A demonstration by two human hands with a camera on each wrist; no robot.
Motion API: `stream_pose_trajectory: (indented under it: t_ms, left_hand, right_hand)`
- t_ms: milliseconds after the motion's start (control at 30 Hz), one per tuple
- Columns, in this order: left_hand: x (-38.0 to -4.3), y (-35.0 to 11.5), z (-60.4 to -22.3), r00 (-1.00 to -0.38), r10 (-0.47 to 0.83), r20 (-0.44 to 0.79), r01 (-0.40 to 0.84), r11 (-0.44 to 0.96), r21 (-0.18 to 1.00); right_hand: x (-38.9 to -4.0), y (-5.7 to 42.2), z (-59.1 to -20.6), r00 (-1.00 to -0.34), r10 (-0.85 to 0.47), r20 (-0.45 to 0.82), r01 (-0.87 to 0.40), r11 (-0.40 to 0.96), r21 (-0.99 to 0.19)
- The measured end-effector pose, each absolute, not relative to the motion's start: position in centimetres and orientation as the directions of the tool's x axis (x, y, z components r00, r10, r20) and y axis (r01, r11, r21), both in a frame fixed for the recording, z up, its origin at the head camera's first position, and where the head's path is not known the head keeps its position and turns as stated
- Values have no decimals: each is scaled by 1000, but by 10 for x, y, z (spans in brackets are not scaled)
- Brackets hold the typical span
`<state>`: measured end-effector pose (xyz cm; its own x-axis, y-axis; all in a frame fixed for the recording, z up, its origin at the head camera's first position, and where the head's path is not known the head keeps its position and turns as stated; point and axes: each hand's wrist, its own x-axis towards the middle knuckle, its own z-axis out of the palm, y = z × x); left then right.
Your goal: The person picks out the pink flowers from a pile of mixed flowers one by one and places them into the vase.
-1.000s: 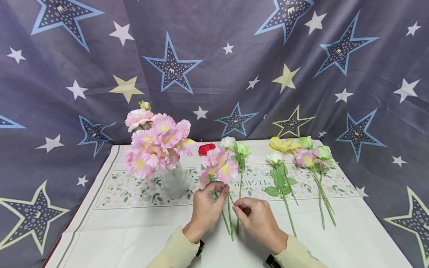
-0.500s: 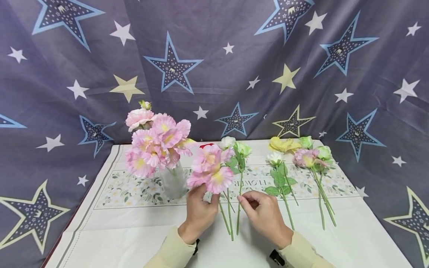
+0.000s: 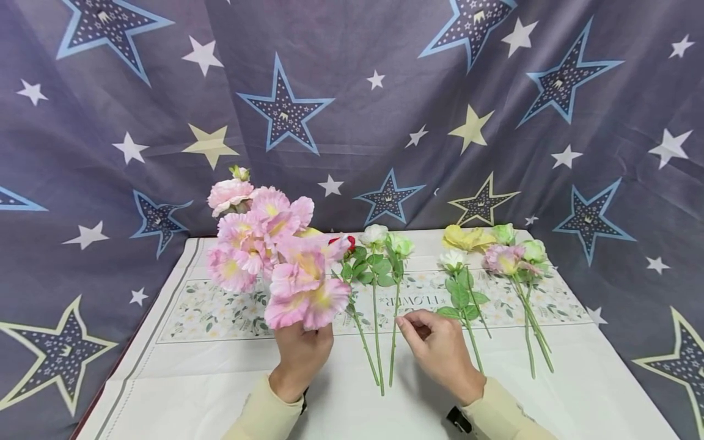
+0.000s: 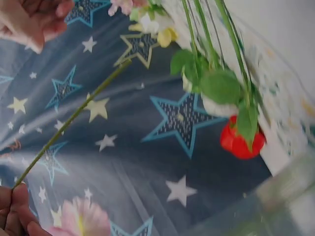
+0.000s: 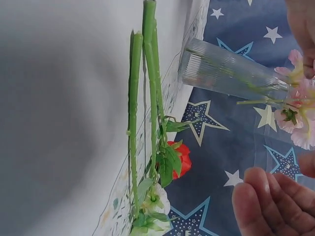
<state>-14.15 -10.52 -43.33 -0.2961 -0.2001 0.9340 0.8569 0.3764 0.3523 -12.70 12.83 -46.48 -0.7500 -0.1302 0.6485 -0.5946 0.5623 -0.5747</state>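
My left hand pinches the stem of a pink flower with yellow centres, held above the table. In the left wrist view its bare green stem points away from the fingertips. The held bloom overlaps a bunch of pink flowers and hides their vase in the head view. A clear ribbed vase shows in the right wrist view. My right hand hovers with loosely bent fingers, holding nothing, just right of a green rose stem. Beside that lie a white rose and a red rose.
Farther right on the white table lie another white rose, a yellow flower, a pale pink flower and green roses. A floral runner crosses the table. A star-patterned curtain hangs behind.
My left hand has lifted the pink flower off the other stems and carried it left towards the vase bunch. My right hand has let go and drawn slightly right.
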Motion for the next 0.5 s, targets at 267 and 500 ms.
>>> stream_pose_trajectory:
  t_ms: [267, 500]
  left_hand:
    - [-139, -119, -410, -170, -337, 926, 840, 442, 315]
    - [-145, -136, -412, -99, -413, 905, 744, 574, 343]
  right_hand:
    - [-128, 132, -464, -762, -119, 636, -569, 591, -572]
    - [-129, 133, -466, -765, -118, 633, -567, 589, -576]
